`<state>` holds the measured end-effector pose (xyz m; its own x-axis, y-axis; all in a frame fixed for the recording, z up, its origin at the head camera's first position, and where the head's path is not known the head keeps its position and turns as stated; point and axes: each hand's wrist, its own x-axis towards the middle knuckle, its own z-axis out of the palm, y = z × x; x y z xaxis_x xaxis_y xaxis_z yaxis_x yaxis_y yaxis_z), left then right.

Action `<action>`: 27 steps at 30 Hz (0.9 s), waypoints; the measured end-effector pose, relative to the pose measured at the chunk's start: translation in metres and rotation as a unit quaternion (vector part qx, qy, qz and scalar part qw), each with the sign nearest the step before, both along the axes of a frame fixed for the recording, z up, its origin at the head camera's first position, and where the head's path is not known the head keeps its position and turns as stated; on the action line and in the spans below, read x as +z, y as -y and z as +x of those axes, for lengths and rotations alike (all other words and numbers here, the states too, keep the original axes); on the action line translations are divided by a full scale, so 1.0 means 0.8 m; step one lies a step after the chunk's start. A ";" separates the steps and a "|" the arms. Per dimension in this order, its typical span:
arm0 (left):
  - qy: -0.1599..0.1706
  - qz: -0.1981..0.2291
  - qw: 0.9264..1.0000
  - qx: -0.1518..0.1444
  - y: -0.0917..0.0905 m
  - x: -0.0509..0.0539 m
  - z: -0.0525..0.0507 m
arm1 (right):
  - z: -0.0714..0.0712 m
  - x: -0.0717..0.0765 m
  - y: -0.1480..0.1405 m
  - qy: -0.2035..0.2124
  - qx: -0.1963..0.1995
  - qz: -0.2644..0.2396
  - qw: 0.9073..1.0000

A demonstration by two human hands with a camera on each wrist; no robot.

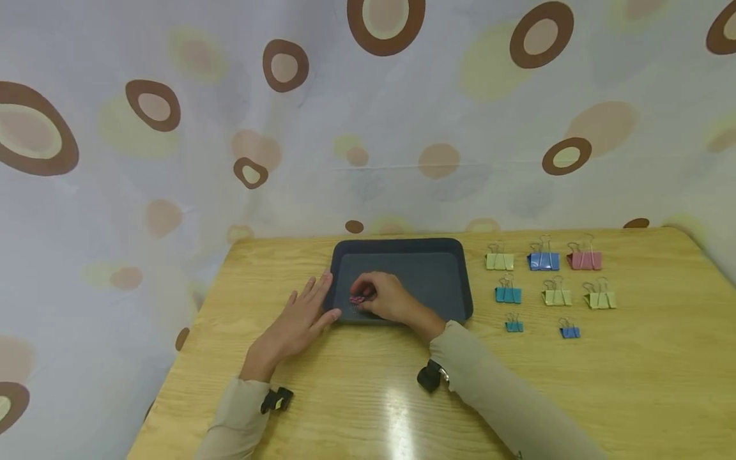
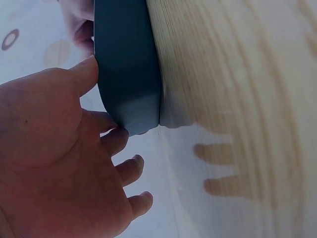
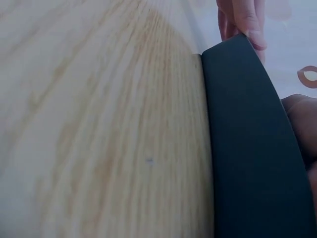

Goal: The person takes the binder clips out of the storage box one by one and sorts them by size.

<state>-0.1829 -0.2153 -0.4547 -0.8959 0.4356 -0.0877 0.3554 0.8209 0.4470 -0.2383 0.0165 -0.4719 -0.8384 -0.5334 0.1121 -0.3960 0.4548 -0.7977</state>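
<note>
A dark shallow tray (image 1: 414, 281) lies on the wooden table. Over its left part, my right hand (image 1: 386, 296) pinches a small pink object (image 1: 357, 299) between curled fingers and thumb; its exact kind is too small to tell. My left hand (image 1: 299, 319) rests at the tray's front left corner, fingers straight, the thumb on the rim. In the left wrist view, thumb and forefinger touch the tray wall (image 2: 129, 64), while the other fingers stand apart from it. The right wrist view shows mostly the tray's front wall (image 3: 252, 129), which hides most of the right hand.
Right of the tray, several binder clips stand in rows on the table: a large pink clip (image 1: 585, 260), a large blue clip (image 1: 544, 261), a teal clip (image 1: 508, 294), pale green ones (image 1: 556, 297) and a small blue clip (image 1: 570, 332). A patterned cloth (image 1: 402, 128) hangs behind.
</note>
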 end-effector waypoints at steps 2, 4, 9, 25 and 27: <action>-0.003 0.000 1.000 -0.002 -0.001 0.001 -0.001 | -0.002 -0.001 0.002 0.002 0.002 0.006 1.000; -0.001 -0.003 1.000 -0.001 -0.001 0.002 -0.001 | -0.004 -0.003 0.004 -0.002 0.004 0.007 1.000; 0.003 -0.002 1.000 -0.001 -0.001 0.001 -0.001 | -0.008 -0.006 0.006 -0.026 -0.003 0.002 1.000; -0.002 0.000 1.000 -0.002 -0.002 0.001 -0.002 | -0.011 -0.007 -0.006 -0.028 -0.042 -0.078 0.996; -0.003 0.002 1.000 -0.002 -0.002 0.000 -0.001 | -0.009 -0.007 -0.010 -0.019 -0.050 -0.099 0.994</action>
<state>-0.1840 -0.2138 -0.4545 -0.8941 0.4403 -0.0816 0.3618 0.8177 0.4478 -0.2455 0.0244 -0.4772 -0.8790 -0.4125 0.2391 -0.3884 0.3286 -0.8609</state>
